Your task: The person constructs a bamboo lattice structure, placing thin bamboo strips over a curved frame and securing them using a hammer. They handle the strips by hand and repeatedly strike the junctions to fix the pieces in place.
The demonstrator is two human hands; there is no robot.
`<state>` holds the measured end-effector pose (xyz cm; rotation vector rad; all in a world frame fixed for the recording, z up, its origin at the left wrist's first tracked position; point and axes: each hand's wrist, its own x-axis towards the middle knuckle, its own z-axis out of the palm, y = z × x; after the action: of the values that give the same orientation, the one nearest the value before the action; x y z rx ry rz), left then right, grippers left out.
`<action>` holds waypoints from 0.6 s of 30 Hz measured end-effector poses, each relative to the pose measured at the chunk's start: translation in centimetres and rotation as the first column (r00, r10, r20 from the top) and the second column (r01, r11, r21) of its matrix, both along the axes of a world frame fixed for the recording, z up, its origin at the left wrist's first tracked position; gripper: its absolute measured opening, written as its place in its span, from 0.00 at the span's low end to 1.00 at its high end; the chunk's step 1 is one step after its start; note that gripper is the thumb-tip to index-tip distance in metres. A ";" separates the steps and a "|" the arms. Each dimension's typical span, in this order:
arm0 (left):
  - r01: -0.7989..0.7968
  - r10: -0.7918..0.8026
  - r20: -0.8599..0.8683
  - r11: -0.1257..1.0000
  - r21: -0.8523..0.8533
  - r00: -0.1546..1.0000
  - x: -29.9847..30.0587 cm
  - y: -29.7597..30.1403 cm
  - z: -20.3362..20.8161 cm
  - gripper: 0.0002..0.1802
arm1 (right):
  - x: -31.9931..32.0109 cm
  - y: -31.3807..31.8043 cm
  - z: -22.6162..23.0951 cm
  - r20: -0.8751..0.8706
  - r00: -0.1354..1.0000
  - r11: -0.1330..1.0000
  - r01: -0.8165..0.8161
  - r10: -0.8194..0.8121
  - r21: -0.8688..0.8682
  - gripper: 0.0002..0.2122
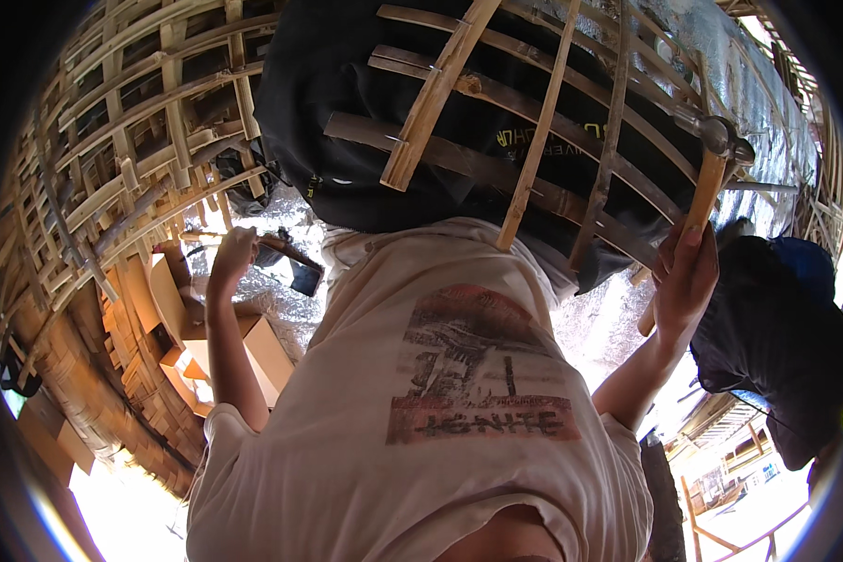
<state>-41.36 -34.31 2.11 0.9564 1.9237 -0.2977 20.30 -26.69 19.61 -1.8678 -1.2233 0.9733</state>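
Note:
My right hand (686, 267) is closed around the wooden handle of a hammer (714, 140), its metal head raised over the right side of a bamboo lattice (534, 178). The lattice is made of crossed flat strips and lies over the black printed cloth (347, 159) covering my legs. On the left, my left hand (234, 251) is held away from the lattice with its fingers closed; what they hold, if anything, is too small to make out. A dark flat object (304, 275) shows just beyond that hand.
A woven bamboo wall (159, 103) curves along the left. Below it stand open cardboard boxes (262, 361). Shiny silver sheeting (618, 314) spreads beneath me, and more hangs at the upper right. A black bag-like bundle (768, 347) sits at the right.

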 end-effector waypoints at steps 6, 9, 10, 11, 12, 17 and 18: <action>-0.277 0.317 -0.595 0.947 0.161 0.738 5.3 -9.7 -7.2 0.61 | -1.1 -0.2 0.1 0.021 0.998 0.995 -0.050 0.052 -0.082 0.16; -0.332 0.364 -0.618 0.928 0.172 0.697 6.5 -9.7 -7.6 0.63 | -1.0 -0.6 -0.8 0.131 0.984 0.991 -0.114 0.122 -0.067 0.16; -0.333 0.374 -0.625 0.924 0.187 0.686 6.5 -9.8 -7.8 0.63 | -1.0 -0.6 -0.9 0.116 0.986 0.990 -0.111 0.121 -0.089 0.16; -0.332 0.381 -0.631 0.921 0.201 0.676 6.6 -9.8 -7.9 0.62 | -1.2 -0.6 -0.8 0.121 0.985 0.989 -0.117 0.127 -0.087 0.16; -0.281 0.366 -0.608 0.931 0.235 0.705 6.6 -9.9 -7.9 0.61 | -1.4 -0.6 -0.6 0.074 0.991 0.990 -0.106 0.113 -0.096 0.16; -0.211 0.334 -0.568 0.939 0.272 0.752 6.9 -9.4 -7.3 0.58 | -2.0 -0.7 -0.5 -0.037 0.999 0.994 -0.041 0.037 -0.106 0.16; -0.180 0.339 -0.582 0.932 0.314 0.739 7.0 -9.3 -7.4 0.57 | -2.0 -0.7 -0.4 -0.053 0.998 0.994 -0.041 0.036 -0.106 0.17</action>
<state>-34.34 -43.64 -5.28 0.7669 2.7417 -0.2390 18.26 -27.39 19.17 -1.8950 -1.2020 1.1209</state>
